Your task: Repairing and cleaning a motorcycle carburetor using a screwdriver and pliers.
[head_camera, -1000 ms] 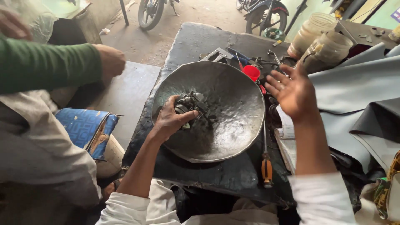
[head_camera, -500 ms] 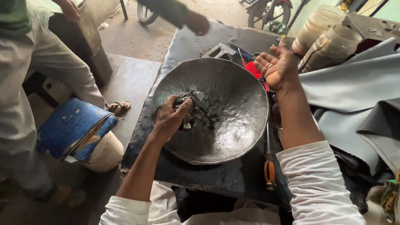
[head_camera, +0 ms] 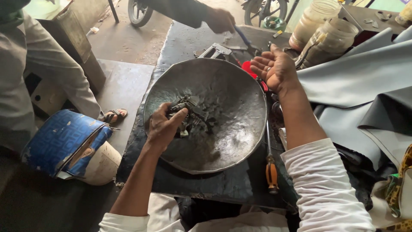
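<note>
Greasy dark metal part (head_camera: 189, 112) sits in the left hand (head_camera: 164, 127), fingers clamped on it, low inside the big dented metal bowl (head_camera: 231, 141) at frame centre. The right hand (head_camera: 274, 68) hovers open, palm up, empty, over the bowl's upper right rim. An orange-handled screwdriver (head_camera: 271, 172) lies right of the bowl. At the top, another person's hand (head_camera: 219, 20) holds a blue tool.

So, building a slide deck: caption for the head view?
Left hand grips a greasy metal part in a dented metal bowl; right hand open, empty.
</note>
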